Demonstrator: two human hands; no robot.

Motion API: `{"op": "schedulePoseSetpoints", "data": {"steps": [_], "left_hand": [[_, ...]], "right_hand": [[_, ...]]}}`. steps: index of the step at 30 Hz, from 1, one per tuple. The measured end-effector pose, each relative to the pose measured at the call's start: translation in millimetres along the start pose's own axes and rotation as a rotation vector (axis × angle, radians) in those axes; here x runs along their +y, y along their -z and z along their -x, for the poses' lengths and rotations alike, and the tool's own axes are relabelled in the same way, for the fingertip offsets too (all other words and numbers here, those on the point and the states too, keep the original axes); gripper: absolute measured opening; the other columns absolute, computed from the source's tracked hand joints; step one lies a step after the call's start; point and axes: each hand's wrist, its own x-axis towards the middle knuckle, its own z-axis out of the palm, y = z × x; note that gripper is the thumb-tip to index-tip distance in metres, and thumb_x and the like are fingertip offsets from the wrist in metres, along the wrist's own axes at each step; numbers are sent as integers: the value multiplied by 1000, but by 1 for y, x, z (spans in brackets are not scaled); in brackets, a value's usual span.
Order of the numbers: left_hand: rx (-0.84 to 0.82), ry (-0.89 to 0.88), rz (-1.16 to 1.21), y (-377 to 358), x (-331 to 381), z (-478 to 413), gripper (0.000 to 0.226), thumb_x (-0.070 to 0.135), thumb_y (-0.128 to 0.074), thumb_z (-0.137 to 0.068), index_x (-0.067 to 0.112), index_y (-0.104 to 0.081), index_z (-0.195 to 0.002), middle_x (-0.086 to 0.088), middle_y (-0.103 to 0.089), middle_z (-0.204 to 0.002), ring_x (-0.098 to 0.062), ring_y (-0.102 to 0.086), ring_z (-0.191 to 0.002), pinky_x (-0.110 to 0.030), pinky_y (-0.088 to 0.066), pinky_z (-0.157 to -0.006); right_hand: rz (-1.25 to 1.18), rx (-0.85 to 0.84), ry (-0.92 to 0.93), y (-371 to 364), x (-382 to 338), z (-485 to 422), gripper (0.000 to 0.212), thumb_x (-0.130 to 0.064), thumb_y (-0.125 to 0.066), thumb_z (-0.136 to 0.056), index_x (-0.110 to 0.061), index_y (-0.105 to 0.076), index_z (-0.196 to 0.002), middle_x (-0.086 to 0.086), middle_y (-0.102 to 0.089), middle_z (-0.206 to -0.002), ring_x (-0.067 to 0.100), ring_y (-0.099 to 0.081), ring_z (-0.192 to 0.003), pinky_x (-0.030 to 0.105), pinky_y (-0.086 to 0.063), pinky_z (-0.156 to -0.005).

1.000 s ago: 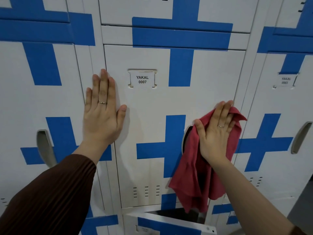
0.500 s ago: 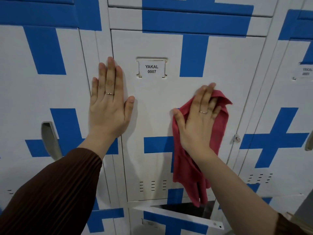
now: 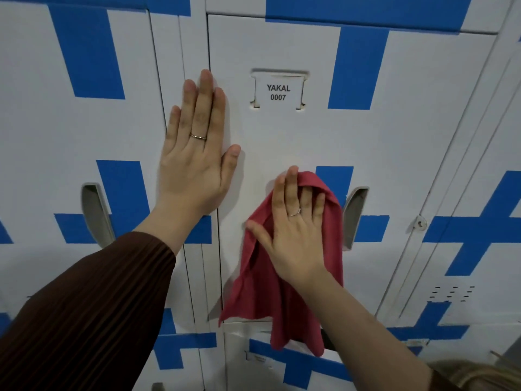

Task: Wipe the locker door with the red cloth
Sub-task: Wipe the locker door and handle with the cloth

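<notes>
The locker door [image 3: 394, 142] is white with blue cross stripes and a label reading YAKAL 0007 [image 3: 278, 92]. My right hand [image 3: 290, 235] presses the red cloth [image 3: 259, 294] flat against the door's lower middle, fingers spread; most of the cloth hangs loose below my palm. My left hand [image 3: 197, 153] lies flat and open on the door's left edge and the frame strip beside it, holding nothing. A recessed handle [image 3: 353, 215] sits just right of the cloth.
Neighbouring lockers stand left [image 3: 56, 136] and right [image 3: 479, 165], each with blue crosses. The left one has a recessed handle [image 3: 95, 213]. A small lock [image 3: 420, 223] sits on the strip right of the door. The lower locker's door [image 3: 282, 362] stands slightly ajar.
My right hand has slid the cloth leftward and down across the door, from the handle area to the lower middle. The left hand has stayed flat in place. The view has shifted.
</notes>
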Motion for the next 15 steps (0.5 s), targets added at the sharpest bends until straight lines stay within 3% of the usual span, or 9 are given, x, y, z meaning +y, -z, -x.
{"op": "schedulePoseSetpoints", "data": {"steps": [3, 5, 10, 13, 15], "left_hand": [[5, -4, -3, 0, -1, 0, 61, 32, -28, -96, 0, -12, -145, -24, -15, -152, -32, -6, -140, -32, 4, -116], [12, -7, -2, 1, -1, 0, 61, 32, -27, -96, -1, -13, -145, -24, -16, -151, -32, -6, -140, -32, 3, -116], [15, -3, -1, 1, -1, 0, 60, 32, -27, -96, -1, -15, -145, -24, -17, -151, -31, -7, -140, -34, 1, -116], [23, 5, -3, 1, -1, 1, 60, 33, -26, -96, -1, -16, -145, -24, -17, -151, -32, -8, -140, -34, 0, -116], [22, 8, 1, 0, -1, 1, 60, 33, -26, -96, -1, -16, -145, -24, -18, -151, -32, -9, -140, -34, 1, -115]], "right_hand": [[41, -16, 46, -19, -16, 16, 88, -63, -28, -84, -14, 16, -142, 1, 29, -149, 30, -6, -134, 43, 11, -111], [84, -43, 94, -34, -21, 39, 88, -64, -26, -83, -13, 14, -142, 4, 25, -150, 27, -21, -127, 46, -1, -110], [76, -120, 176, -50, 6, 89, 84, -65, -23, -82, -20, 11, -144, -2, 22, -152, 18, -34, -116, 42, -16, -102], [82, -37, 105, -41, 7, 69, 84, -67, -22, -81, -21, 12, -143, -3, 24, -151, 23, -32, -117, 43, -12, -103], [20, 37, -4, -31, -9, 40, 89, -68, -26, -80, -19, 14, -143, -3, 27, -149, 30, -18, -129, 45, 2, -108]]}}
